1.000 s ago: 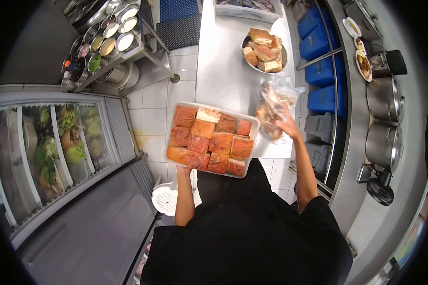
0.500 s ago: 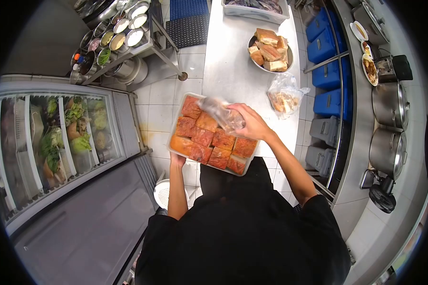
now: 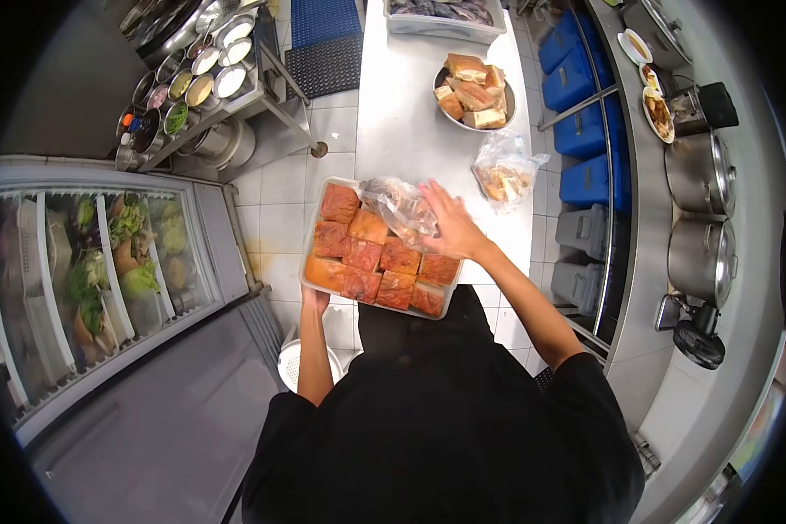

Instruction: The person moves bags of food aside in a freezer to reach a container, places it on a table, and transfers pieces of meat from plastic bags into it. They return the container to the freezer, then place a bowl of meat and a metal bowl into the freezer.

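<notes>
A shallow tray [image 3: 315, 278] holds several reddish-brown square food pieces [image 3: 363, 254]. My left hand [image 3: 315, 299] grips the tray's near left edge, its fingers mostly hidden underneath. On the tray's far right part lies a clear plastic bag [image 3: 399, 206] with something brownish inside. My right hand [image 3: 452, 229] rests against this bag's right side, fingers spread and slightly blurred. Beyond it on the steel table sits another clear bag [image 3: 505, 182] with pale brown pieces. A round metal bowl [image 3: 474, 125] farther back is heaped with browned chunks [image 3: 472, 94].
The steel table [image 3: 393, 113] stretches ahead, with a plastic tub [image 3: 450, 28] at its far end. Left are a glass-topped chiller [image 3: 105, 262] and a rack of small bowls [image 3: 203, 88]. Right are blue bins [image 3: 582, 179], pots [image 3: 701, 262] and plates [image 3: 658, 113].
The bag now lies flatter on the tray's pieces. My right hand has gone from gripping it to spread fingers. The whole view has shifted slightly.
</notes>
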Demonstrator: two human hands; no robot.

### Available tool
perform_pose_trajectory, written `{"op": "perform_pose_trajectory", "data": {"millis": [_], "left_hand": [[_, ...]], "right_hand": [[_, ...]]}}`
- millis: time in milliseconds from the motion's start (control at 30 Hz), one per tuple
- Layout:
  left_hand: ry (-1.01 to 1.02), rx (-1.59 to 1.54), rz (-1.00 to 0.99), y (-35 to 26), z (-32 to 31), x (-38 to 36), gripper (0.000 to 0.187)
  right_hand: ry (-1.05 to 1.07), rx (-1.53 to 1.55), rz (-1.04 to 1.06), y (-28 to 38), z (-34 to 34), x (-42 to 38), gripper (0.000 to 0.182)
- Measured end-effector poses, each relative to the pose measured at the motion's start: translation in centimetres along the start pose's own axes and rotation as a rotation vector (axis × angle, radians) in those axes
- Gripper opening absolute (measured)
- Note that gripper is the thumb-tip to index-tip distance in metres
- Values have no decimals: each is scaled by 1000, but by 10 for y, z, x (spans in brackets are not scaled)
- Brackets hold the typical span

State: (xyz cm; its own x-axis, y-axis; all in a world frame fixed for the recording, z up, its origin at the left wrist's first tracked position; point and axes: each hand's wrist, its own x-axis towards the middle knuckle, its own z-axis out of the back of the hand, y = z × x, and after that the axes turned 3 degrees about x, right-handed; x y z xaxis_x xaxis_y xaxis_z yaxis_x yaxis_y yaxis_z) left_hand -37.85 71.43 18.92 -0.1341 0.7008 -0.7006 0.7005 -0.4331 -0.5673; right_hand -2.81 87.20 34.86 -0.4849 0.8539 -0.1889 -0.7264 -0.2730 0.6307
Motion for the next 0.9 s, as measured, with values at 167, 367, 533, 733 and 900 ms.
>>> {"op": "perform_pose_trajectory", "data": {"millis": [167,367,533,733,900], "left_hand": [[20,67,11,-1,8,0,46],[27,27,19,-1,6,-1,44],[80,-2,-25,12,24,9,45],[154,77,-22,7,31,2,48],[92,189,35,12,38,-1,50]], "right_hand": [[175,-173,-243,-17,46,-45,85],[24,28,-147,-3,23,-55,54],[-9,129,-58,-32,11,-54,54],[-725,-198,-348,-159,39,-24,82],[-380,-278,-664,-156,24,26,92]]}}
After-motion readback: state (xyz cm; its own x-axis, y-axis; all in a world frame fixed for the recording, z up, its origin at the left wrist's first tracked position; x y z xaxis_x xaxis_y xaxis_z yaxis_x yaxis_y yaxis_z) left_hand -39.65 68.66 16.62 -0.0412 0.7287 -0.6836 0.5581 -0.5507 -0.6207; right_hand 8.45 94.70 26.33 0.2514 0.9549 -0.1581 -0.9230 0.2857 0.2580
